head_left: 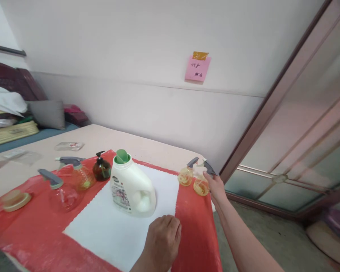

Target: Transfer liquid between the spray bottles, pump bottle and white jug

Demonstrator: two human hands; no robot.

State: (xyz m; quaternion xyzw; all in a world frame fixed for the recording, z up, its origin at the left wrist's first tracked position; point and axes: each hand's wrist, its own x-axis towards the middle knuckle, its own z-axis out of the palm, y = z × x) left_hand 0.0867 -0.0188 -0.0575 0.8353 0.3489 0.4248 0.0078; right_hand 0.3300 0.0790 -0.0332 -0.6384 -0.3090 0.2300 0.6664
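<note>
Right hand grips a rounded, see-through, yellow-tinted spray bottle, right of centre; left hand, bottom centre, curls fist-like. Mid-frame, a smooth white plastic jug carries a green cup.

On the pink note taped to the wall beyond the back edge of the tabletop, the upper handwritten line starts with "45"; the character after it and the line below are unclear. The white detergent jug, near the left edge of the white sheet, carries a printed label too small to read.
</note>
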